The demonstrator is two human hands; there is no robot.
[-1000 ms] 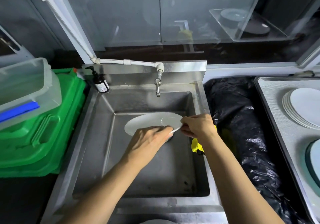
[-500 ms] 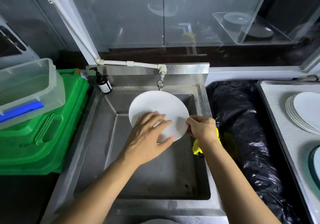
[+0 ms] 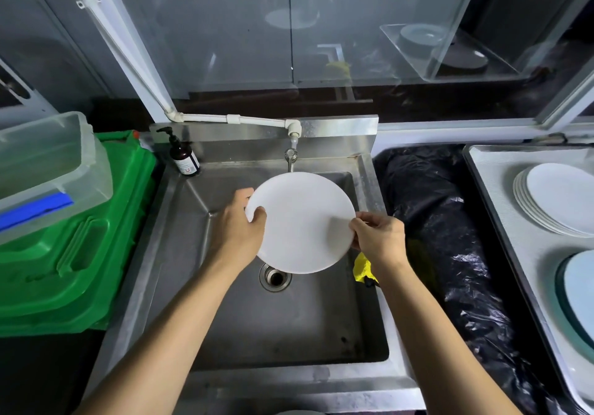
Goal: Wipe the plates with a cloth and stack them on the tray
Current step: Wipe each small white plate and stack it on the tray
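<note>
I hold a round white plate (image 3: 300, 221) up over the steel sink (image 3: 180, 254), its face tilted toward me. My left hand (image 3: 239, 231) grips its left rim, thumb over the front. My right hand (image 3: 377, 239) pinches the right rim. A yellow cloth (image 3: 363, 268) peeks out under my right wrist on the sink's right edge. On the right, a grey tray (image 3: 491, 189) carries a stack of white plates (image 3: 559, 199) and a pale blue plate (image 3: 578, 289).
A tap (image 3: 291, 154) hangs behind the plate, a brown soap pump bottle (image 3: 183, 157) at the sink's back left corner. Green crates (image 3: 74, 247) with a clear tub (image 3: 41, 163) stand left. A black plastic bag (image 3: 443, 237) fills the gap between sink and tray.
The plate rose from lying nearly flat low in the sink to facing me. My left hand slid from the plate's face to its left rim. The drain is now uncovered.
</note>
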